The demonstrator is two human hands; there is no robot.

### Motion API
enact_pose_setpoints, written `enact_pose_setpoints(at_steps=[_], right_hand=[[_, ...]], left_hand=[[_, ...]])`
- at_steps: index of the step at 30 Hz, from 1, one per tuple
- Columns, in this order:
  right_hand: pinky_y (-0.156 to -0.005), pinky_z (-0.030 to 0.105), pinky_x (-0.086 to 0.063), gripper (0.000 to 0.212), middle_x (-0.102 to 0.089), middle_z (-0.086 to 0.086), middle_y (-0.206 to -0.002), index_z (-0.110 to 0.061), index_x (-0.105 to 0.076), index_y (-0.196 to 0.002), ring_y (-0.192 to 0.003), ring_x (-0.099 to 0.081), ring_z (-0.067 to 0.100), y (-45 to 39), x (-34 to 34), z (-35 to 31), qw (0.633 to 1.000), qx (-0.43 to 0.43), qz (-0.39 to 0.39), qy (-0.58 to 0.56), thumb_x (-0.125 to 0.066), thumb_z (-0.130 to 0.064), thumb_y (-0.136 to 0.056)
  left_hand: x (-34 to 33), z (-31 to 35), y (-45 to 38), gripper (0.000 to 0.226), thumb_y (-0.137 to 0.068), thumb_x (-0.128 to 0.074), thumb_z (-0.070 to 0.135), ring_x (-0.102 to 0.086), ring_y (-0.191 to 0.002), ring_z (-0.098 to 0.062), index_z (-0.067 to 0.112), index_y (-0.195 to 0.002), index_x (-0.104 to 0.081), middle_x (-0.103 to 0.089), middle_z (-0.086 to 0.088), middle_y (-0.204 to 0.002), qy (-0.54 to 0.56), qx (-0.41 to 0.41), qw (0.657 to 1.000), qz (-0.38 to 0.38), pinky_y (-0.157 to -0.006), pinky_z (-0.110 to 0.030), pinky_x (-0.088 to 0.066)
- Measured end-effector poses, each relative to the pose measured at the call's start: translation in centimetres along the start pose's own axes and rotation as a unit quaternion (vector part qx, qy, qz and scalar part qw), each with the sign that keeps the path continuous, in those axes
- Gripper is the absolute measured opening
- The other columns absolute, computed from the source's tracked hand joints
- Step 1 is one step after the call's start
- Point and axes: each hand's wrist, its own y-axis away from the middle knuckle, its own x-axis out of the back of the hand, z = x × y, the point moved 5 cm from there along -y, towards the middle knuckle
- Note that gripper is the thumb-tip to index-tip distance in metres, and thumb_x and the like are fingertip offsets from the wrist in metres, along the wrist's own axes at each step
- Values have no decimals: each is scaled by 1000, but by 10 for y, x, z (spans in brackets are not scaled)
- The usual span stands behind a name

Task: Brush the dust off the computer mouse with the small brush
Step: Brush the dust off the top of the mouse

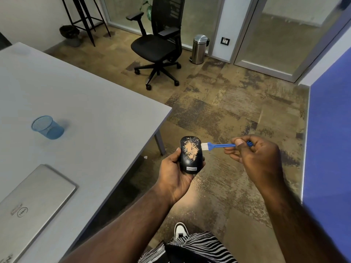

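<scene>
A black computer mouse [190,156] with a patch of tan dust on its top sits in my left hand [173,173], which grips it from below over the floor, just off the table's corner. My right hand [252,152] pinches the blue handle of a small brush [214,145]. The brush lies level, and its white bristles touch the mouse's upper right edge.
A grey table [85,103] fills the left, bearing a blue mesh cup [47,127] and a closed silver laptop [32,202]. A black office chair [157,44] and a steel bin [199,49] stand farther off. A blue panel [330,139] runs along the right.
</scene>
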Motion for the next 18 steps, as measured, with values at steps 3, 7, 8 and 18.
enact_pose_setpoints(at_steps=[3,7,8,18], right_hand=[[-61,22,-60,22,-76,-2,-68,-28,-69,-83,-68,-76,10,-3,-5,1,999,-4,-8,34,-61,-11,-95],[-60,22,-60,21,-75,-4,-66,-29,-68,-82,-66,-76,8,-14,1,-2,999,-4,19,42,-62,-14,-95],[-59,22,-60,21,-76,-7,-68,-29,-68,-82,-65,-76,8,-15,1,-2,999,-3,15,39,-62,-14,-95],[-66,39,-64,10,-76,-3,-69,-23,-71,-87,-65,-75,6,-24,-7,-1,995,3,-2,98,-64,-19,-93]], left_hand=[[-2,-2,1,45,-100,-35,30,-63,-86,-36,-4,-115,-61,-66,-26,-106,-10,-1,1000,-1,-82,-45,-54],[-4,-4,5,46,-100,-35,30,-62,-88,-36,-4,-122,-56,-60,-28,-117,-13,8,1000,-5,-79,-44,-56],[-4,-4,5,46,-100,-34,30,-62,-88,-36,-4,-123,-56,-60,-27,-117,-14,8,1000,-5,-78,-44,-57],[-6,-5,10,48,-100,-34,30,-63,-86,-36,-5,-127,-54,-58,-28,-121,-24,9,1000,0,-79,-43,-56]])
